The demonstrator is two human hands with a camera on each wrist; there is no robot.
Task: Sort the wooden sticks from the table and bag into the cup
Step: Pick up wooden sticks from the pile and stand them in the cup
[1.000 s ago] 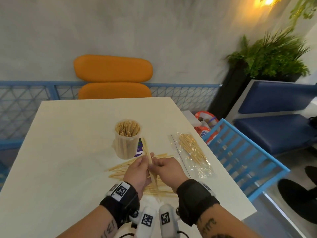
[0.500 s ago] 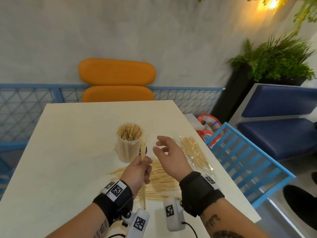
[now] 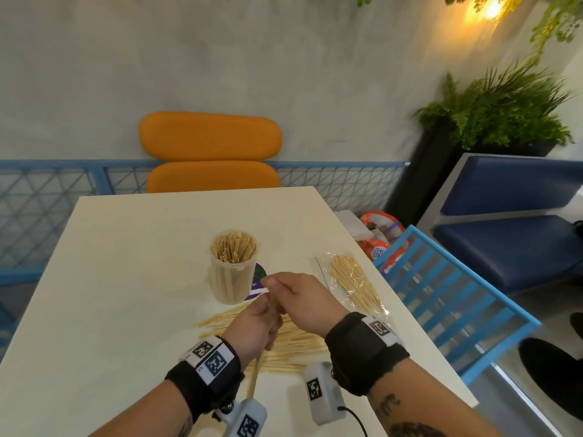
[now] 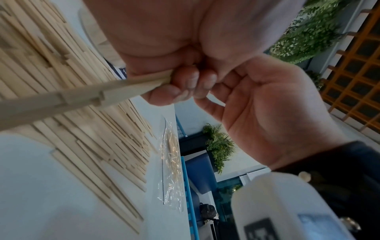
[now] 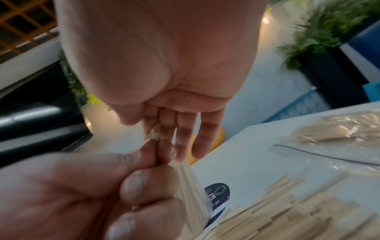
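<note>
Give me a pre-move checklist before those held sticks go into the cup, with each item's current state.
1. Left hand has a firm grip on the held sticks: ok.
2. Right hand fingers meet the stick tops: ok; a firm pinch, cannot tell.
3. Cup upright on the table: ok.
4. Room left in the cup: cannot tell; it looks densely packed.
5. Held stick ends aligned: not ok, lower ends look staggered.
6. Loose sticks and bag lie away from the cup mouth: ok.
</note>
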